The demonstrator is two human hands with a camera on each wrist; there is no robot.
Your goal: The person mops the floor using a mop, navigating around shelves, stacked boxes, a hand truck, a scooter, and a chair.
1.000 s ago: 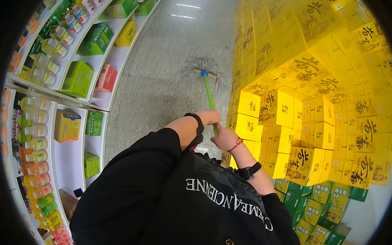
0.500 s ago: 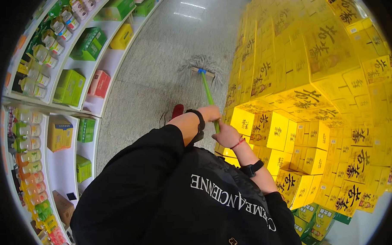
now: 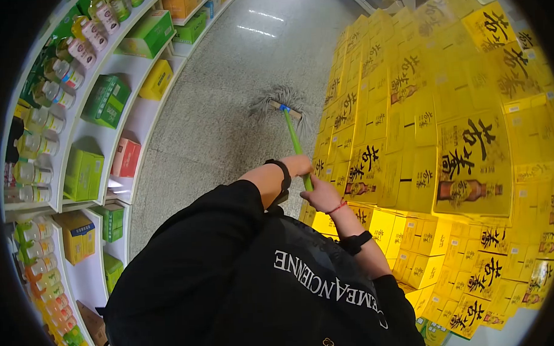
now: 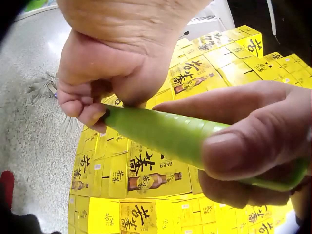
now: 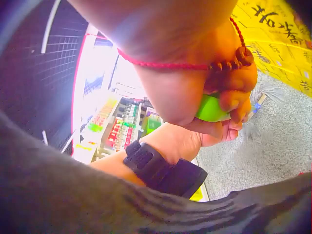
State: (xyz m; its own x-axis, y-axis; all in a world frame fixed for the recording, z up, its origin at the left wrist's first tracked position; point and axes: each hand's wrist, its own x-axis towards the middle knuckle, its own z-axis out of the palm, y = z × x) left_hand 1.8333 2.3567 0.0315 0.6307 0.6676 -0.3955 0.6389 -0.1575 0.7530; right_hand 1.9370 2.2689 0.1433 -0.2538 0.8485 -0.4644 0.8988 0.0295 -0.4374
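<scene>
Both hands are curled round the green mop handle (image 3: 293, 134) — the right hand (image 3: 322, 194) near its end, the left hand (image 3: 298, 165) just beyond, nearer the mop head (image 3: 284, 107). That head rests ahead of the grip, well apart from it, grey strands splayed on the floor (image 3: 213, 84). Yellow cartons (image 3: 409, 125) stack up right of the grip; shelves (image 3: 142, 118) holding bottles (image 3: 36, 145) stand left.

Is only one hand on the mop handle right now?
No, in the head view the left hand and the right hand both grip the green mop handle.
</scene>
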